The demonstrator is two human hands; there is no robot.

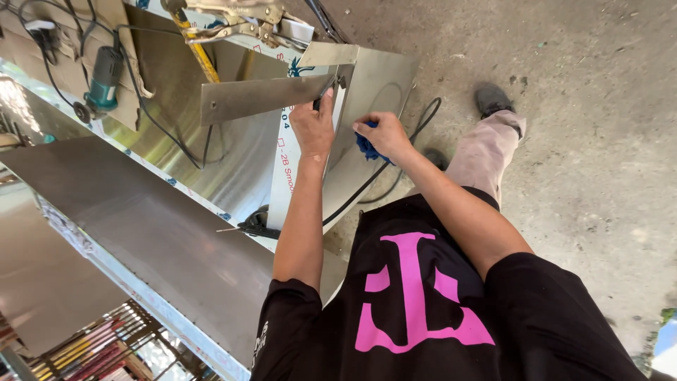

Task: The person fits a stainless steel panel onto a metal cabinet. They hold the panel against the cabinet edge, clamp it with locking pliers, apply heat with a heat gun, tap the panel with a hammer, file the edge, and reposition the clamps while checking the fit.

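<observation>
the left hand [314, 127] was closed around a slim dark tool [326, 93], its tip pressed to the corner where a bent steel strip [264, 99] met the upright steel sheet [377, 85]. the fingers were curled tight, the thumb lying along the shaft. just to the right of that grip, the right hand [384, 135] was bunched around a blue rag [367, 147], pinching it against the face of the sheet just below the joint.

the sheet stood on edge directly ahead of both hands, leaning against a long steel bench [141, 233] that stretched away to the left of the grip. above the left hand, beyond the strip, a locking clamp [243, 25] held the work. further left of the grip lay a teal power tool [104, 81] with its black cord [166, 130] trailing across the metal.

the sheet looked thin and stiff but springy, likely to flex and ring if pushed mid-panel. its polished face seemed slippery, and the cut edges were probably sharp, so a hold through the rag or on the folded flange near the clamp seemed safest. the strip appeared light and rigid along its length. below the right hand a black cable [395, 159] ran down to the concrete floor [564, 162].
</observation>
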